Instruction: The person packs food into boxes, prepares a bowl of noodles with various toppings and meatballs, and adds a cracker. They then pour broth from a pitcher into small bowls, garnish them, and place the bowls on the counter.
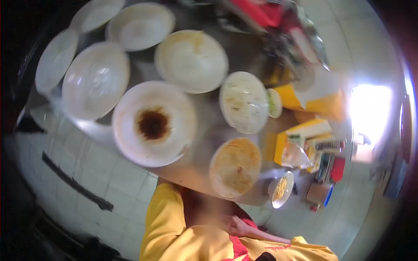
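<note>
Bowls crowd your bench toward eleven o'clock; your right hand sits near six, whether open or closed, I can't tell; your left is unclear.

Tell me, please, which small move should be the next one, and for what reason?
I would probably raise the right hand to the orange-stained bowl and take its rim. It stands near the edge of the table, closest of the large bowls to that hand, and only stains or residue show inside.
</note>
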Available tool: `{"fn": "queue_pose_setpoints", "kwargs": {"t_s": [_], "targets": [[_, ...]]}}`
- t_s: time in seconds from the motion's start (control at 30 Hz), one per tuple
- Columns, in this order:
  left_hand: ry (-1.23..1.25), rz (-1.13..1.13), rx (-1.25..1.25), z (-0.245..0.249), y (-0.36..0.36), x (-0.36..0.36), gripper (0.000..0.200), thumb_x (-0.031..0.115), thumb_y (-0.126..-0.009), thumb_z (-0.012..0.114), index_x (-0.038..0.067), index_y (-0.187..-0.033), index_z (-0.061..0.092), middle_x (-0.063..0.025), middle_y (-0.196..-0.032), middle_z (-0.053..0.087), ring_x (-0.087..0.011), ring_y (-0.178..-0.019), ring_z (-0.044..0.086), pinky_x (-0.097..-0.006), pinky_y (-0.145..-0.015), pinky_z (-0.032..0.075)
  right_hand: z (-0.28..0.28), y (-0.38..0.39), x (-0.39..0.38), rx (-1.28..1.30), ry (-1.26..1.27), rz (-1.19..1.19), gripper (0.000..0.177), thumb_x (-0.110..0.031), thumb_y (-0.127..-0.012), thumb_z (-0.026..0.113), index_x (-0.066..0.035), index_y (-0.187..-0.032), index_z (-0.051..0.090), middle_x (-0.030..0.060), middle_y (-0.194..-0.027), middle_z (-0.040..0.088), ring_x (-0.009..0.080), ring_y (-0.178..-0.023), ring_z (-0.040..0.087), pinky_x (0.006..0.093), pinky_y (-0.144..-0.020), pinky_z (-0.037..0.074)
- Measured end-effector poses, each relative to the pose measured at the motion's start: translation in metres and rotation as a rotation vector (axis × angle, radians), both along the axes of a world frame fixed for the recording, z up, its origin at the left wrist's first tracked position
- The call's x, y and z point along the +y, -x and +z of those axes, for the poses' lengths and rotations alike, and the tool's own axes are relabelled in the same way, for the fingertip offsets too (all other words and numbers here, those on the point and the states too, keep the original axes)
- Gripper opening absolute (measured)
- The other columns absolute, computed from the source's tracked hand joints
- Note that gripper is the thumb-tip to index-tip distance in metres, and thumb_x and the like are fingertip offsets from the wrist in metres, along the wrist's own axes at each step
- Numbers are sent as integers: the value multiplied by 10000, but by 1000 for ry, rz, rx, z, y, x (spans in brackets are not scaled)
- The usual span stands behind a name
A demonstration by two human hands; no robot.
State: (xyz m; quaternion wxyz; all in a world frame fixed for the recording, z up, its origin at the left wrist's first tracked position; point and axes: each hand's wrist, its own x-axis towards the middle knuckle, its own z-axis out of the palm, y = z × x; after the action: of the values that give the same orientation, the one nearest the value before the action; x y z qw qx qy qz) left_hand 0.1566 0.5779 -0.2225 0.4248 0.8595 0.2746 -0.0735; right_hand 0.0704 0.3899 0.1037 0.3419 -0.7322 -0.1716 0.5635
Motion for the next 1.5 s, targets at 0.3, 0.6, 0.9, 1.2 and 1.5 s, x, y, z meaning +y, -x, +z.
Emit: {"fn": "queue_pose_setpoints", "kwargs": {"t_s": [0.3, 0.6, 0.9, 1.2, 1.5], "targets": [[271, 77, -420, 78, 137, 2, 329, 204, -912, 470, -64, -1090, 541, -175, -1008, 609, -264, -981, 559, -353, -836, 439, 40, -9, -31, -12, -230, -128, 379, -322, -874, 580, -13, -1093, 563, 157, -940, 632, 277, -801, 625, 363, -691, 496], [573, 93, -283, 393, 107, -74, 186, 118, -946, 389, -16, -986, 511, -95, -860, 576, -114, -784, 531, -270, -695, 453, 101, -127, -164, -928, -336, -781, 130, -117, -846, 622, 0, -904, 610, 101, -798, 643, 147, -636, 591, 277, -567, 462], [-529, -624, -577, 418, -110, -205, 286, 122, -891, 506, -16, -1140, 481, -230, -1102, 511, -406, -990, 516, -440, -878, 423, 44, -196, -260, -508, -345, -732, 243, -197, -847, 620, 45, -842, 603, 125, -711, 629, 142, -622, 557, 302, -579, 454], [300, -67, -568, 374, -177, -149, 315, 218, -932, 529, -22, -1136, 521, -79, -1086, 568, -156, -948, 541, -289, -816, 431, 0, -237, -219, 373, -341, -912, 401, -324, -910, 494, 54, -1000, 593, 185, -920, 656, 251, -783, 652, 340, -700, 526], [400, -234, -691, 417, -176, -159, 253, 176, -930, 545, 8, -1118, 558, -21, -975, 620, -69, -834, 550, -220, -721, 429, 19, -227, -206, 137, -403, -1140, 295, -161, -854, 464, 86, -916, 613, 175, -858, 650, 232, -771, 628, 354, -697, 508]]}}
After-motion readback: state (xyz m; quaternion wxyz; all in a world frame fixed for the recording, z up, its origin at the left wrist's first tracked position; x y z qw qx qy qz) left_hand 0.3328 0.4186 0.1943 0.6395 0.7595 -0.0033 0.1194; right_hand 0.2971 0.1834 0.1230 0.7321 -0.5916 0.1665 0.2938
